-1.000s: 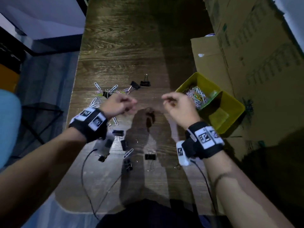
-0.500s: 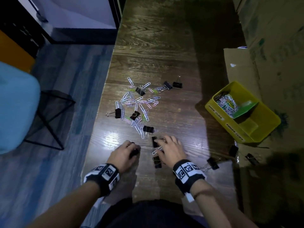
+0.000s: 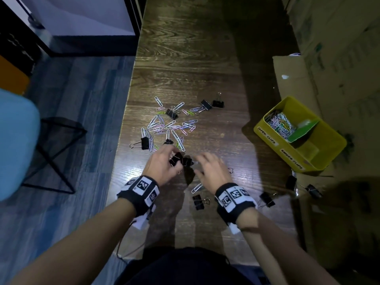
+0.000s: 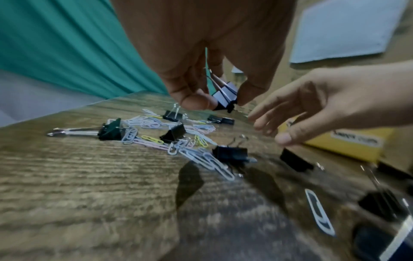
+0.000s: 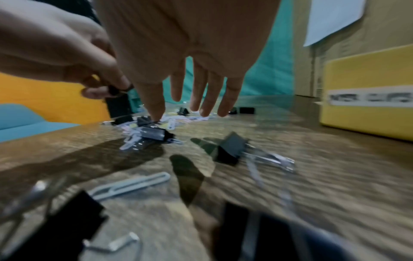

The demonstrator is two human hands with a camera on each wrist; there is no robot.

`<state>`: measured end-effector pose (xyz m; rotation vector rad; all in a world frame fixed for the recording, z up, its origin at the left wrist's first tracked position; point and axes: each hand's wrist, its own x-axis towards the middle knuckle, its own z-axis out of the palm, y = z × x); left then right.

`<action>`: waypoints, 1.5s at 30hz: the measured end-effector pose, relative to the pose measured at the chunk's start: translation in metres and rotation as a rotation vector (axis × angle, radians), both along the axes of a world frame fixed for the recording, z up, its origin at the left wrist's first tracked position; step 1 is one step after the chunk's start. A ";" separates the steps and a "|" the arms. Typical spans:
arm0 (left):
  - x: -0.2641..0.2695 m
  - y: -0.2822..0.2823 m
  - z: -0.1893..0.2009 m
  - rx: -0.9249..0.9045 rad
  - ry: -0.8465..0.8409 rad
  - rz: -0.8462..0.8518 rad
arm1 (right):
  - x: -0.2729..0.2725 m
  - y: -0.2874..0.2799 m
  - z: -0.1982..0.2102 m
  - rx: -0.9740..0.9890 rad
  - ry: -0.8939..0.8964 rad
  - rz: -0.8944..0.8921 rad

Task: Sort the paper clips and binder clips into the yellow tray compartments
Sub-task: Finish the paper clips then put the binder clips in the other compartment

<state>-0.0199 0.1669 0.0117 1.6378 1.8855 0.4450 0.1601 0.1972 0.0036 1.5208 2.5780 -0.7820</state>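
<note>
Dark wooden table (image 3: 185, 58), black binder clip (image 4: 224, 96) with silver wire handles

Tray label (image 5: 369, 97) blurred; near binder clips (image 5: 55, 227) smeared.

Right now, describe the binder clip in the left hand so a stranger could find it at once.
Start at the wooden table, then the scatter of pastel paper clips in its middle. At its near edge the left hand pinches a black binder clip; it alone is lifted off the wood.
</note>
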 end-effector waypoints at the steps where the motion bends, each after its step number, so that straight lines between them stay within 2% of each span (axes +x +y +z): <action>1: -0.004 0.004 0.003 0.008 -0.024 0.011 | -0.012 0.002 -0.001 -0.021 0.001 0.050; 3: -0.010 0.019 0.010 0.012 -0.012 -0.072 | -0.030 0.005 -0.003 -0.047 -0.059 0.107; 6: -0.006 0.052 0.015 -0.013 0.109 -0.291 | -0.039 0.007 -0.004 -0.008 -0.126 0.100; 10: 0.022 0.095 0.001 -0.052 0.123 -0.410 | -0.015 0.011 0.001 0.022 -0.044 0.026; 13: 0.044 0.110 -0.014 -0.092 0.154 -0.469 | 0.027 0.018 0.009 0.115 0.034 -0.147; 15: 0.059 0.109 -0.021 -0.150 0.215 -0.532 | 0.056 0.028 0.008 0.135 -0.041 -0.306; 18: 0.071 0.101 -0.024 -0.161 0.161 -0.595 | 0.084 0.043 0.002 0.049 -0.143 -0.492; 20: 0.060 0.095 -0.019 -0.071 0.073 -0.546 | 0.090 0.045 0.001 -0.022 -0.176 -0.526; 22: 0.032 0.088 -0.009 0.054 0.029 -0.378 | 0.090 0.042 0.002 -0.051 -0.214 -0.481; 24: -0.006 0.080 -0.003 0.142 0.076 -0.187 | 0.082 0.034 0.005 0.011 -0.198 -0.405; 25: -0.024 0.075 0.000 0.121 0.121 -0.132 | 0.074 0.030 0.006 0.046 -0.147 -0.350; 27: -0.048 0.066 -0.002 -0.053 0.225 -0.118 | 0.053 0.021 0.002 0.086 -0.055 -0.215; 29: -0.053 0.060 -0.011 -0.180 0.285 -0.155 | 0.034 0.015 -0.006 0.078 -0.069 -0.107; 31: -0.049 0.055 -0.020 -0.206 0.296 -0.167 | 0.026 0.014 -0.018 0.025 -0.126 -0.092; 36: -0.042 0.049 -0.031 -0.080 0.267 -0.135 | 0.043 0.016 -0.027 0.017 -0.146 -0.195; 39: -0.050 0.052 -0.025 0.002 0.174 -0.093 | 0.056 0.024 -0.022 0.023 -0.227 -0.250; 42: -0.070 0.069 -0.008 0.090 0.130 0.035 | 0.052 0.041 -0.010 0.099 -0.267 -0.257; 45: -0.098 0.105 -0.001 0.118 0.159 0.109 | 0.032 0.070 0.007 0.189 -0.182 -0.230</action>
